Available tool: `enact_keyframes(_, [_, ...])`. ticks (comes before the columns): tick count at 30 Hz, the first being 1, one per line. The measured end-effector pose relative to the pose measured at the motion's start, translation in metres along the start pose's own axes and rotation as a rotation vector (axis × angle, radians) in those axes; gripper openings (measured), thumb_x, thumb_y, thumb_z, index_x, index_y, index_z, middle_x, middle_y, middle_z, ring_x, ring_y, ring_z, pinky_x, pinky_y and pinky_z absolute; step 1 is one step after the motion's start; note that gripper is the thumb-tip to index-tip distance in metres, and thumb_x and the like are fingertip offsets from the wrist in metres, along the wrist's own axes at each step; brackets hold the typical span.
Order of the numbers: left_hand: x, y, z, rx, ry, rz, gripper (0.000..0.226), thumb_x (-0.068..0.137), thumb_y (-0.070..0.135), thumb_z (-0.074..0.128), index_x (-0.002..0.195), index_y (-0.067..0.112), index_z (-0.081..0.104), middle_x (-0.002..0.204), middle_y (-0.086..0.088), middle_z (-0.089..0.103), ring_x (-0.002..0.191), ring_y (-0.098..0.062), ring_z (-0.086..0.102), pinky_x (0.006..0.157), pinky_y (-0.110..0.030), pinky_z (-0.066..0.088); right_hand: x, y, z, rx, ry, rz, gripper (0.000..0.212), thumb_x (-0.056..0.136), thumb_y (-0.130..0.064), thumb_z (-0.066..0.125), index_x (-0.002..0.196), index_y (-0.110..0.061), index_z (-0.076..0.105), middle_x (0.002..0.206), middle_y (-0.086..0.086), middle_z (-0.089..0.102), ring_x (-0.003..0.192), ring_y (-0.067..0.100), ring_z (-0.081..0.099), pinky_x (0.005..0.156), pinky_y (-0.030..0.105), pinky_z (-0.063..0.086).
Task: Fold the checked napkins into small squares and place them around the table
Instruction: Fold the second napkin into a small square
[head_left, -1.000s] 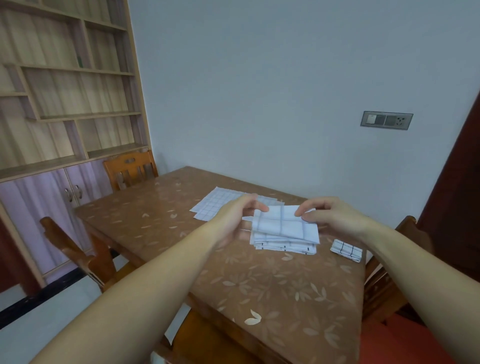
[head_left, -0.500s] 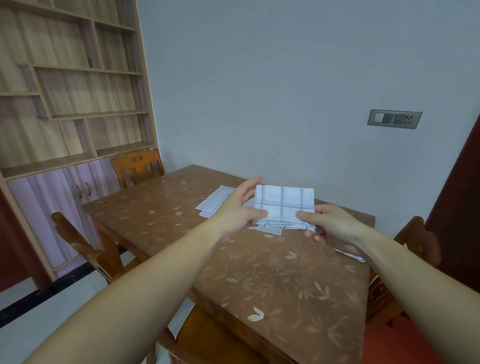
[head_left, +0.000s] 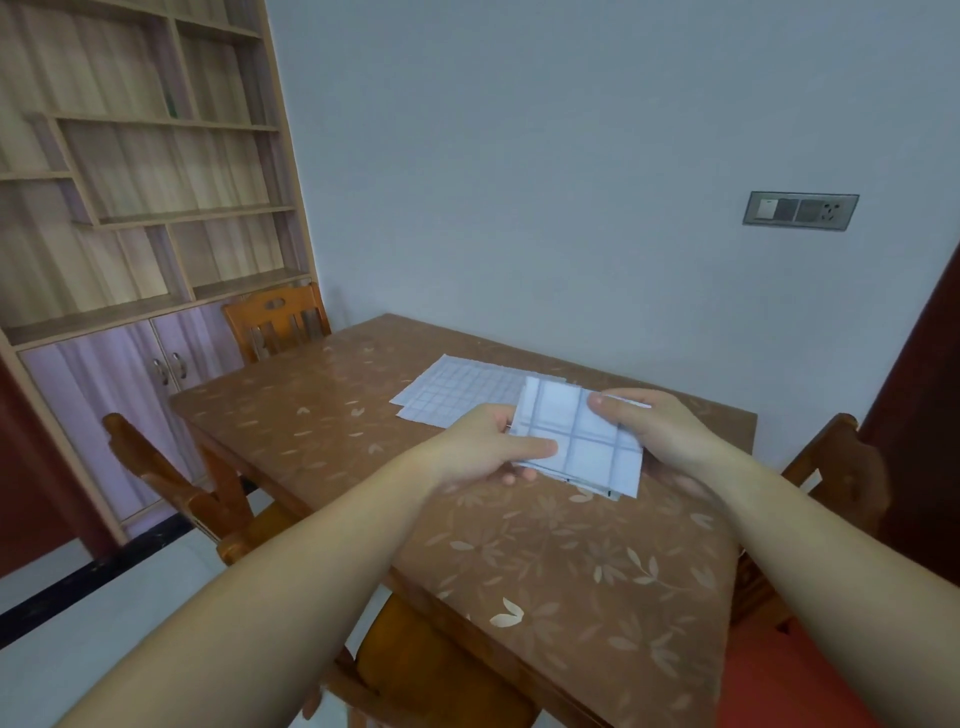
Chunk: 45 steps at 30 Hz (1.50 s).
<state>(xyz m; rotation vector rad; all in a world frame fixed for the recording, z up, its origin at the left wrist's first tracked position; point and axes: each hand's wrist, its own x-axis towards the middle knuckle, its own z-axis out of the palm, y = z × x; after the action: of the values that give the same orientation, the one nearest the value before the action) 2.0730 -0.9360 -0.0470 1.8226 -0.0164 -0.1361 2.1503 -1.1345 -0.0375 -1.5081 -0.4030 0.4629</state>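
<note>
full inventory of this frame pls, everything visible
folded napkin: one, white with dark checks, held over the table's middle
flat napkins: looks like two, white with fine checks, overlapping on the table beyond the hands
table: one, brown with a leaf pattern, centre
chairs: at least three, orange wood, around the table
shelf unit: one, light wood with lilac doors, left wall
socket plate: one, grey, on the wall at right
left hand: one, bare, grips the folded napkin's left side, thumb on top
right hand: one, bare, grips its right side, thumb on top
</note>
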Motion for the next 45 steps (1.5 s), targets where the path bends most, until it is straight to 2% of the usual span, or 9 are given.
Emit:
enact_keyframes(7, [0.015,-0.023,-0.002,0.255,0.013,-0.096,0.027,0.083,0.046,0.070,0.105,0.032,0.067,0.088,0.011,0.074,0.080,-0.010,0.071,0.075,-0.029,0.058,0.015,0.024,-0.018,-0.223,0.055,-0.035,0.013,0.087,-0.016,0.072,0.088,-0.003,0.076,0.093,0.016,0.075,0.075,0.019,0.068,0.071,0.033,0.053])
enact_keyframes(11, [0.031,-0.033,0.012,-0.086,0.194,-0.140,0.050,0.077,0.059,0.068,0.113,0.024,0.070,0.104,0.002,0.075,0.098,-0.019,0.071,0.091,-0.040,0.055,0.025,0.042,-0.017,-0.281,-0.047,-0.015,0.012,0.087,-0.020,0.072,0.084,-0.010,0.077,0.082,0.005,0.075,0.072,0.014,0.066,0.065,0.028,0.049])
enact_keyframes(15, [0.039,-0.051,0.018,-0.027,0.401,-0.073,0.029,0.085,0.046,0.069,0.094,0.020,0.077,0.097,-0.002,0.075,0.094,-0.024,0.071,0.086,-0.047,0.057,0.033,0.065,-0.010,-0.196,-0.090,0.069,0.013,0.085,-0.019,0.074,0.093,-0.009,0.077,0.091,0.008,0.077,0.083,0.022,0.072,0.073,0.036,0.057])
enact_keyframes(20, [0.044,-0.082,-0.005,-0.062,0.550,-0.053,0.028,0.085,0.040,0.071,0.082,0.013,0.076,0.083,0.001,0.073,0.080,-0.018,0.068,0.072,-0.034,0.053,0.038,0.086,0.008,-0.130,-0.259,0.315,0.014,0.092,0.001,0.060,0.105,-0.001,0.067,0.063,-0.001,0.073,0.047,0.005,0.064,0.041,0.015,0.046])
enact_keyframes(23, [0.050,-0.104,-0.026,-0.152,0.521,-0.170,0.041,0.073,0.058,0.073,0.092,0.021,0.076,0.099,0.000,0.075,0.094,-0.021,0.070,0.086,-0.042,0.057,0.057,0.102,0.021,-0.143,-0.155,0.312,0.019,0.091,-0.003,0.064,0.109,-0.002,0.069,0.070,0.003,0.073,0.045,0.005,0.061,0.042,0.015,0.045])
enact_keyframes(26, [0.056,-0.129,-0.051,-0.222,0.224,-0.342,0.034,0.083,0.038,0.075,0.109,0.017,0.070,0.099,-0.009,0.076,0.084,-0.027,0.073,0.081,-0.046,0.060,0.079,0.124,0.039,-0.152,-0.011,0.303,0.023,0.087,-0.007,0.070,0.110,-0.009,0.073,0.087,0.008,0.074,0.055,0.009,0.062,0.051,0.021,0.049])
enact_keyframes(31, [0.072,-0.170,-0.083,-0.245,0.092,-0.381,0.010,0.091,0.007,0.066,0.100,0.004,0.066,0.063,-0.003,0.071,0.046,-0.007,0.063,0.043,-0.018,0.049,0.095,0.170,0.068,-0.062,0.212,0.394,0.020,0.089,-0.008,0.068,0.108,-0.007,0.073,0.095,0.018,0.074,0.057,0.015,0.060,0.047,0.021,0.048])
enact_keyframes(35, [0.084,-0.211,-0.091,-0.253,0.003,-0.529,0.017,0.089,-0.001,0.064,0.105,0.005,0.065,0.078,-0.009,0.070,0.065,-0.013,0.068,0.068,-0.027,0.058,0.098,0.211,0.077,-0.051,0.371,0.524,0.019,0.092,-0.006,0.061,0.109,-0.001,0.069,0.083,0.018,0.066,0.052,0.015,0.055,0.042,0.021,0.045])
enact_keyframes(45, [0.103,-0.300,-0.090,-0.058,0.202,-0.724,0.024,0.088,-0.001,0.066,0.110,0.002,0.059,0.084,-0.012,0.067,0.075,-0.019,0.068,0.075,-0.031,0.060,0.118,0.292,0.108,-0.086,0.527,0.728,0.028,0.086,0.001,0.066,0.110,-0.010,0.060,0.087,0.007,0.070,0.072,0.019,0.070,0.058,0.032,0.061])
